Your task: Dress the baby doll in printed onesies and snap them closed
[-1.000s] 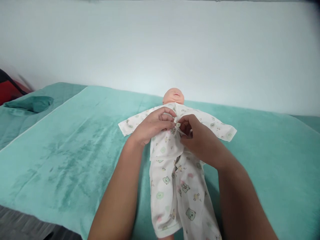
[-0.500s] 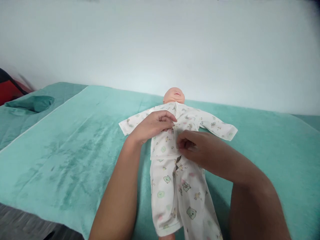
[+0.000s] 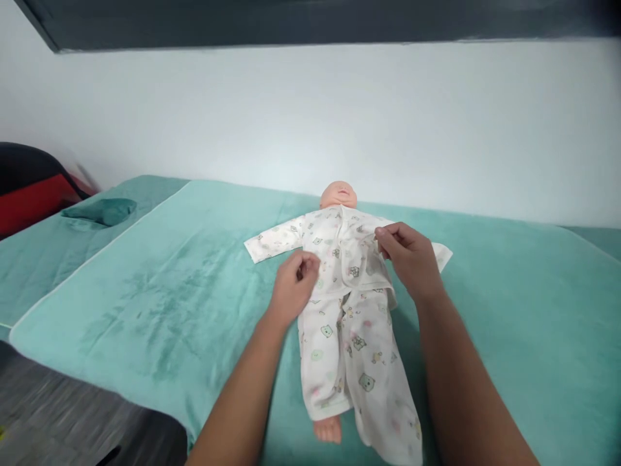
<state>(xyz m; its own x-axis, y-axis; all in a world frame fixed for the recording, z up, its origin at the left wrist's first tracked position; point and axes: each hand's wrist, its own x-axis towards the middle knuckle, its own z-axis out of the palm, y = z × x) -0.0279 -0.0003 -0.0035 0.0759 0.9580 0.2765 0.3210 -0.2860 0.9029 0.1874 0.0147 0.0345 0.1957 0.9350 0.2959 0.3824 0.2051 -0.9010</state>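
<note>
Centrally: clothed baby doll on its back, a hand at each side

Baby doll (image 3: 338,194) lies face up mid-sheet, head toward the wall. Wears white printed long-sleeved shirt (image 3: 334,249), hem over the waist of matching pants (image 3: 356,336); bare foot (image 3: 328,429) sticks out of the leg on the person's left. Left hand (image 3: 295,278): fingers curled in at the shirt's side, contact unclear. Right hand (image 3: 407,255): thumb and index pinched together over the sleeve opposite; can't tell if fabric is caught. Underneath, teal velvety sheet (image 3: 499,310). Farther left, bunched teal cloth (image 3: 104,210), red-and-black item (image 3: 39,194). Behind, white wall (image 3: 310,116), dark panel (image 3: 310,22) above. Gray floor (image 3: 63,401) lower left.
</note>
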